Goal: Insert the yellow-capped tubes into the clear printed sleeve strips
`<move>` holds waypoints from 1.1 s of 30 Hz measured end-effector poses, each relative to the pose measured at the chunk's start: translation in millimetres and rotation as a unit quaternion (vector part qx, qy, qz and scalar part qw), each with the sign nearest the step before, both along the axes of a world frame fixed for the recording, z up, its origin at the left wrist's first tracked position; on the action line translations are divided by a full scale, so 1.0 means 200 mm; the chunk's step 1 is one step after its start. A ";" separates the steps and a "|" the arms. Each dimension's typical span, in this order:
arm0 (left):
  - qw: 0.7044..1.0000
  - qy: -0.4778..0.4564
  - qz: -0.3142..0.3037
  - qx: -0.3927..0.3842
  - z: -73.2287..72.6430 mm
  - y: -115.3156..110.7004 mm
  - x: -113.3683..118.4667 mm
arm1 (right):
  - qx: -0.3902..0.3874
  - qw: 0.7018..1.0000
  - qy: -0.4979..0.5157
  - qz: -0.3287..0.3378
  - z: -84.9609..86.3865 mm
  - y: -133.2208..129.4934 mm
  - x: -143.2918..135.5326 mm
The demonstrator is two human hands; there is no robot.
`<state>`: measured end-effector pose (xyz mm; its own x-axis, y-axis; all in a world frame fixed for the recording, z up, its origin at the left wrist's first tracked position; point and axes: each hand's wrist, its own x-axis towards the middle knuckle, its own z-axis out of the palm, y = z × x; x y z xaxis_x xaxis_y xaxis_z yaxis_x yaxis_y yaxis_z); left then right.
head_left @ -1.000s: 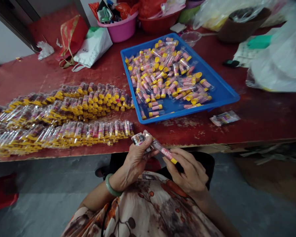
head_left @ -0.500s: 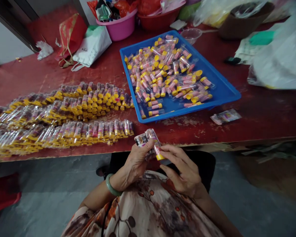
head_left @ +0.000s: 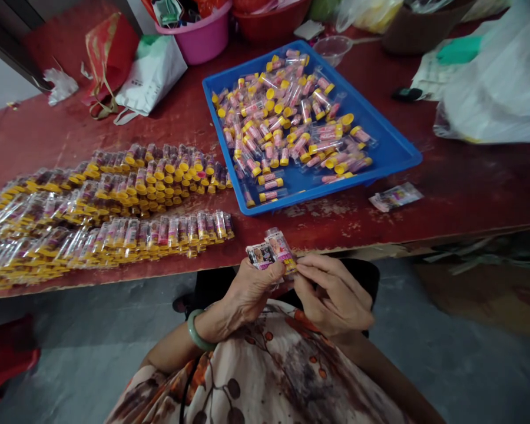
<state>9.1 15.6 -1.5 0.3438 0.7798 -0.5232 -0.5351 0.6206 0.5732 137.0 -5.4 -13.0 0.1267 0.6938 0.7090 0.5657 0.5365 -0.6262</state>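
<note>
My left hand [head_left: 252,291] is closed on a small bunch of printed labels [head_left: 260,254], thumb on top. One label with a yellow lower part [head_left: 281,246] lies over the others, partly under the thumb. At its lower right edge, my right hand [head_left: 333,291] has thumb and forefinger pinched together, touching that label. Beyond the hands, a blue tray [head_left: 388,159] holds many clear tubes with yellow caps and pink contents [head_left: 291,118]. Stacked yellow-capped tubes with printed wraps [head_left: 172,229] lie in rows at the left of the table.
The red table [head_left: 468,194] ends just before my lap. A packet of labels [head_left: 396,196] lies right of the tray. Behind are a pink basin [head_left: 203,38], a red basin [head_left: 269,26] and bags [head_left: 152,76]. A plastic bag [head_left: 494,88] stands at right.
My right fingers have come together at the label's edge. The yellow-capped end seen between the hands before is no longer visible there. The view has shifted slightly.
</note>
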 end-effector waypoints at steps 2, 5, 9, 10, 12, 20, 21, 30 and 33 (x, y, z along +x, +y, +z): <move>1.000 0.000 -0.001 0.001 0.00 0.00 0.00 | 0.007 1.000 -0.017 -0.009 0.02 0.00 0.00; 1.000 -0.001 0.002 -0.001 0.02 0.00 0.00 | 0.018 1.000 -0.025 0.004 0.05 0.00 0.00; 1.000 0.002 0.005 -0.012 0.03 0.01 -0.01 | 0.012 1.000 -0.012 0.008 0.06 0.01 0.00; 1.000 0.005 0.007 -0.015 0.03 0.01 -0.01 | 0.010 1.000 -0.011 0.004 0.05 0.01 0.00; 1.000 0.012 0.012 -0.017 0.03 0.01 -0.01 | 0.007 1.000 -0.011 -0.001 0.04 0.01 -0.01; 0.999 0.013 0.027 0.023 0.03 0.01 -0.01 | -0.003 0.999 -0.023 0.024 -0.01 0.00 0.01; 0.999 0.015 0.018 0.031 0.03 0.01 -0.01 | -0.016 0.998 -0.040 0.041 0.00 0.01 0.03; 0.996 0.015 -0.055 0.076 0.01 -0.01 -0.05 | -0.108 0.968 -0.129 0.188 0.08 0.09 0.13; 0.996 0.010 -0.057 0.075 0.00 -0.01 -0.05 | -0.096 0.973 -0.111 0.180 0.07 0.08 0.12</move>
